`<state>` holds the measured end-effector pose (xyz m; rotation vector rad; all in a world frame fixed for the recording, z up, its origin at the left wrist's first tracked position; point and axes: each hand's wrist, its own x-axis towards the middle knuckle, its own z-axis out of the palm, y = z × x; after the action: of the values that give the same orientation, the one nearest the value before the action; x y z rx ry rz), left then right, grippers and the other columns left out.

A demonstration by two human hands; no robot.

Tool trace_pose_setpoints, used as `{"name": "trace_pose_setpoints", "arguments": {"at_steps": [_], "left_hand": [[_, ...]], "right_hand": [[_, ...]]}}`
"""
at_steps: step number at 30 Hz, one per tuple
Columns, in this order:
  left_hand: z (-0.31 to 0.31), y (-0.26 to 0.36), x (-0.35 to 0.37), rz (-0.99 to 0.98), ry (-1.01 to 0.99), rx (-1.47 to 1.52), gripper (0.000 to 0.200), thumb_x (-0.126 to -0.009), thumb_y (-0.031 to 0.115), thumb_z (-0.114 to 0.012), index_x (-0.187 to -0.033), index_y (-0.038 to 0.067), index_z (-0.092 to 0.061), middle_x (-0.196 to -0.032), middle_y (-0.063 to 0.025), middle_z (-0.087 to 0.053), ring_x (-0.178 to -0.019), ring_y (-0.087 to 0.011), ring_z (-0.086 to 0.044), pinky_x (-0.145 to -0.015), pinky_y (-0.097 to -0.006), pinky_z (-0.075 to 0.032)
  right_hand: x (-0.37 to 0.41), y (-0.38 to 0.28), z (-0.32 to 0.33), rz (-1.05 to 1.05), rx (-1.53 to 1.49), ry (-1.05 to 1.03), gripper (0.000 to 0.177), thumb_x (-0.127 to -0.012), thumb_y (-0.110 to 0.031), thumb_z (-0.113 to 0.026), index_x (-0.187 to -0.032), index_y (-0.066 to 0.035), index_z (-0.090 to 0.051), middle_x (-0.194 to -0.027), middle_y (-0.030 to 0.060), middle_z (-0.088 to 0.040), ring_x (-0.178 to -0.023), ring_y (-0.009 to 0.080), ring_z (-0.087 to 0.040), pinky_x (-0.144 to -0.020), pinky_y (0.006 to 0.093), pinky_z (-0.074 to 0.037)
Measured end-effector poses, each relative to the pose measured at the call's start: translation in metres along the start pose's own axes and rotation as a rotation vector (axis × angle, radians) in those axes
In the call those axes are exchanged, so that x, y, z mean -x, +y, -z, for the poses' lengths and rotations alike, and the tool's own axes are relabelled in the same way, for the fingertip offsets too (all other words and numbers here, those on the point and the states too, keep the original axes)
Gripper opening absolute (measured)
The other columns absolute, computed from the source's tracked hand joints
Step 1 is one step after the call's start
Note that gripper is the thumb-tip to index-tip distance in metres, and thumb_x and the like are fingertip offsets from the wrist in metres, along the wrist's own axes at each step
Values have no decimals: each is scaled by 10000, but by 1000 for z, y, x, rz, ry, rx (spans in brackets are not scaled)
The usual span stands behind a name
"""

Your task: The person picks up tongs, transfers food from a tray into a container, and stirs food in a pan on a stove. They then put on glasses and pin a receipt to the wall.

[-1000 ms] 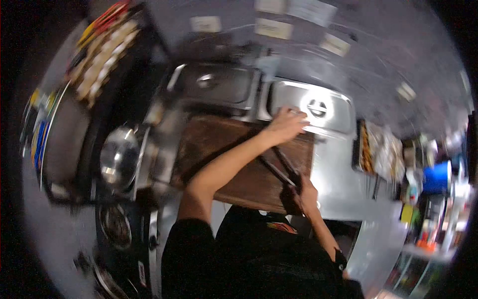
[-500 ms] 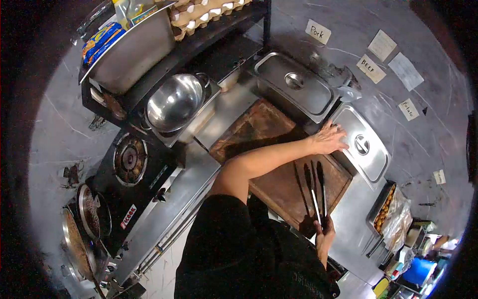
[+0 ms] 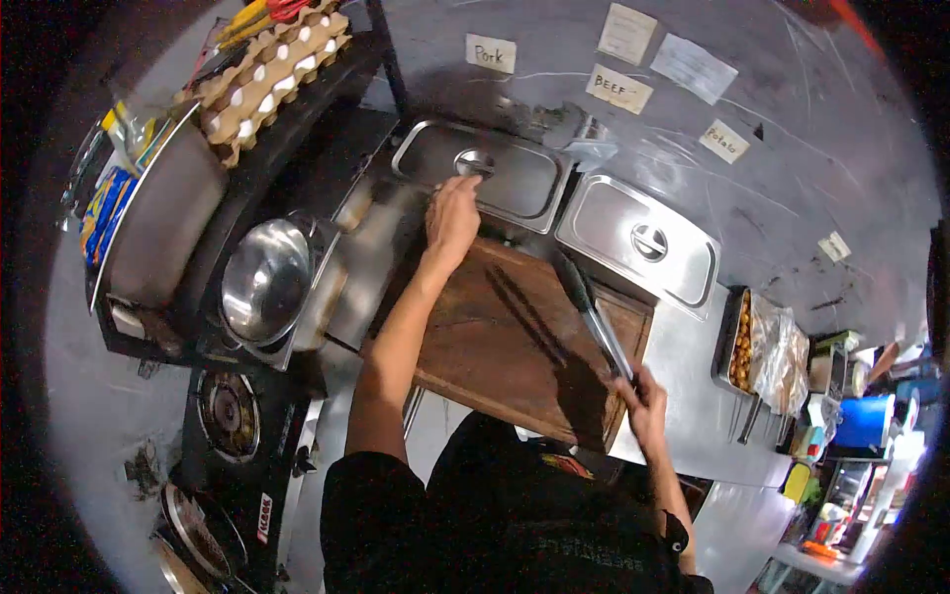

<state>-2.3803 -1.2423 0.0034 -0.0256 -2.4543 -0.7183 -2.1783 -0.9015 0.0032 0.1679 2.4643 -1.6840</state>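
My left hand [image 3: 453, 220] is at the round recessed handle of the left steel pan lid [image 3: 524, 188], its fingers bent and pinched at the handle's near side. The lid lies flat on its pan. In my right hand [image 3: 645, 401] is a pair of tongs [image 3: 604, 332], gripped near the end, with the dark tips pointing away from me over the wooden cutting board [image 3: 495, 337]. A second steel pan lid [image 3: 604, 218] sits to the right, with neither hand on it.
A steel bowl [image 3: 265, 282] and a black gas stove [image 3: 272, 455] stand to the left. Egg trays [image 3: 272, 84] rest on the shelf above. A tray of small brown round items [image 3: 742, 342], partly under plastic, sits at the right. Handwritten labels [image 3: 618, 89] are on the wall.
My left hand has moved left from the right pan lid to the left lid's handle. My right hand has raised the tongs off the board. The view has shifted right.
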Motion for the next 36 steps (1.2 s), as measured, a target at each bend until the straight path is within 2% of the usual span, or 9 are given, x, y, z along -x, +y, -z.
{"name": "trace_pose_setpoints", "arguments": {"at_steps": [2,5,12,13,16,21,24,29,36], "left_hand": [[0,-7,4,57,-13,-71,241,-810,55,-524,-1029,42,-623,-1057,-128,-601,-978,-335,-548,-881,-407,-410],[-6,-11,17,95,86,-105,236,-813,89,-546,-1029,42,-628,-1113,-117,-573,-1013,-336,-520,-884,-419,-401],[5,-4,63,147,105,-52,265,-839,132,-552,-1081,45,-615,-1231,-136,-497,-1091,-341,-467,-948,-436,-348],[8,-4,70,160,85,-25,268,-841,126,-549,-1089,44,-610,-1226,-141,-499,-1089,-334,-474,-947,-431,-352],[22,-17,70,168,77,1,268,-849,99,-534,-1102,41,-599,-1215,-147,-505,-1077,-320,-491,-932,-415,-370],[27,-31,27,24,-1,45,260,-851,27,-502,-1101,27,-575,-1205,-134,-516,-1046,-318,-510,-884,-387,-409],[-3,-37,-19,-132,-16,0,286,-821,37,-541,-1105,44,-572,-1230,-130,-500,-1100,-328,-490,-930,-404,-388],[-49,-63,-62,-309,-238,-258,186,-825,127,-518,-1004,119,-568,-1300,-81,-459,-1221,-387,-399,-962,-657,-261],[-35,-66,-82,-266,-356,-191,149,-867,144,-434,-984,128,-525,-1351,-46,-427,-1218,-434,-388,-865,-752,-264]], "right_hand": [[-32,-32,2,215,286,63,395,-787,-129,-673,-1120,34,-537,-836,77,-619,-741,127,-529,-687,273,-446],[-91,-79,-6,409,604,69,428,-797,-270,-641,-1148,-65,-506,-954,182,-622,-855,361,-604,-721,423,-474],[-231,-120,-92,659,752,-25,466,-812,-349,-589,-1141,-33,-496,-1042,199,-596,-914,362,-591,-774,436,-471],[-249,-113,-107,851,695,86,434,-814,-369,-585,-1078,-31,-518,-1007,194,-607,-908,361,-592,-768,440,-472],[-257,-137,-127,589,711,-75,430,-820,-391,-577,-1044,-27,-531,-965,190,-618,-905,361,-592,-753,446,-470],[-233,-139,-100,612,460,99,324,-844,-336,-570,-1068,-102,-560,-872,168,-637,-826,349,-610,-690,442,-473],[-211,-142,-50,743,613,224,276,-797,-250,-604,-1017,-86,-575,-876,128,-641,-801,342,-611,-638,443,-476],[-163,-143,28,654,1065,290,284,-744,-165,-628,-1005,-85,-550,-881,83,-551,-800,286,-593,-643,406,-479],[-146,-122,59,563,1135,244,232,-735,-169,-636,-944,-94,-566,-857,56,-549,-766,274,-594,-650,393,-475]]}}
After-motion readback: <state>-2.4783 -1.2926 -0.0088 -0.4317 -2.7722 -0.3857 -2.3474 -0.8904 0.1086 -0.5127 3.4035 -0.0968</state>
